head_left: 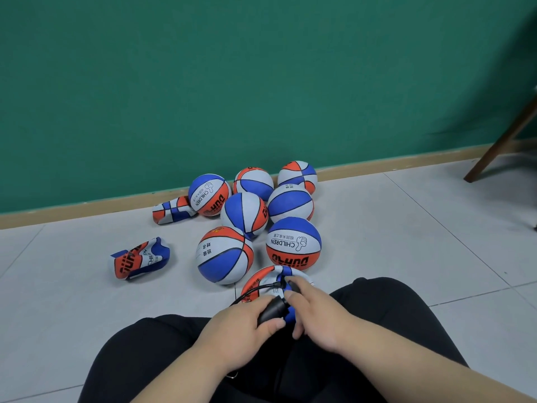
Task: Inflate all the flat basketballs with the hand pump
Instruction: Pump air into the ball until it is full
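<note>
Left fingers (263,301) wrap the pump (271,311); right fingers (295,283) seem to pinch the hose (252,289) tip against the ball (261,277) just beyond them. Keep the tip square to the ball, then pump in smooth strokes.

"CHILDREN" above a stylised brand, roughly "DUHAO", upside down on the near right ball (293,242), same two on the far left ball (209,194), partial brand letters on the flat ball (139,258)
</note>
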